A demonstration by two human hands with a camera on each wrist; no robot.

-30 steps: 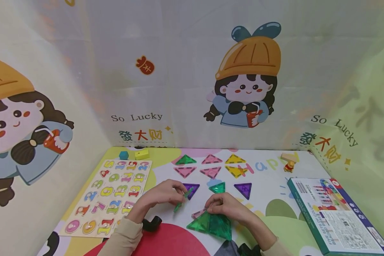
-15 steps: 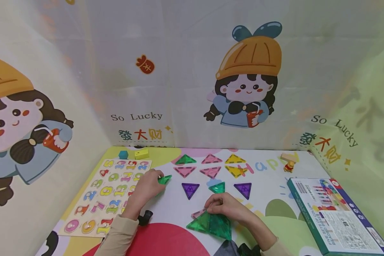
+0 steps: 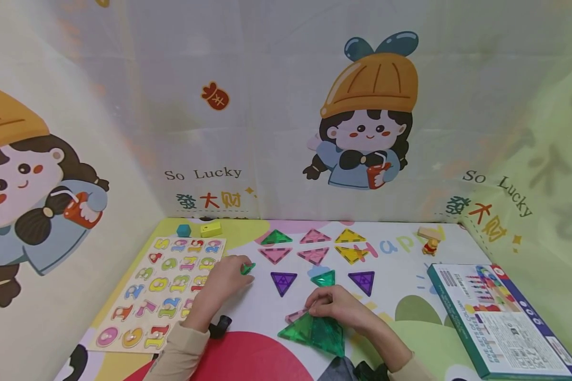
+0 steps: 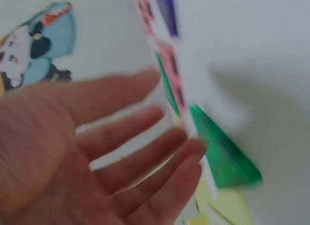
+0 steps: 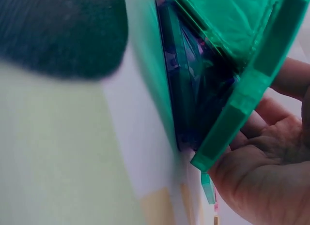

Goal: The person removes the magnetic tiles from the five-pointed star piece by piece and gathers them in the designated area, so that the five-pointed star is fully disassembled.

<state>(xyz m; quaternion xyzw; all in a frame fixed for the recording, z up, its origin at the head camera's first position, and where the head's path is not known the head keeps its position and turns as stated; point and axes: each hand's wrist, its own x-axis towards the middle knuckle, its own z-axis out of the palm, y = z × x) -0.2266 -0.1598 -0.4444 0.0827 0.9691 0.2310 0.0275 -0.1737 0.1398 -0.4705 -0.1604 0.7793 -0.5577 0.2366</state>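
Observation:
My left hand (image 3: 223, 281) is by the right edge of the number board, fingers spread and relaxed. A green triangular magnetic tile (image 3: 249, 269) lies at its fingertips; in the left wrist view the tile (image 4: 227, 155) is on the white tabletop, thumb and fingers apart. My right hand (image 3: 337, 308) holds the top of a pyramid-like structure of green magnetic tiles (image 3: 310, 334), with a pink piece (image 3: 294, 317) at its left. Seen from the right wrist, a dark purple tile (image 5: 193, 80) shows beneath its green frame (image 5: 237, 106).
Green, pink and yellow triangular tiles (image 3: 313, 256) lie in rows at the back. Nearer are purple (image 3: 283, 283) and teal (image 3: 324, 279) ones. A number puzzle board (image 3: 157, 296) is left, a boxed set (image 3: 505, 320) right. Small blocks (image 3: 212, 229) and a bear figurine (image 3: 430, 247) stand behind.
My left hand has moved left with the green tile, away from the purple tile, and its fingers have loosened from it beside the board. The right hand and structure have stayed put.

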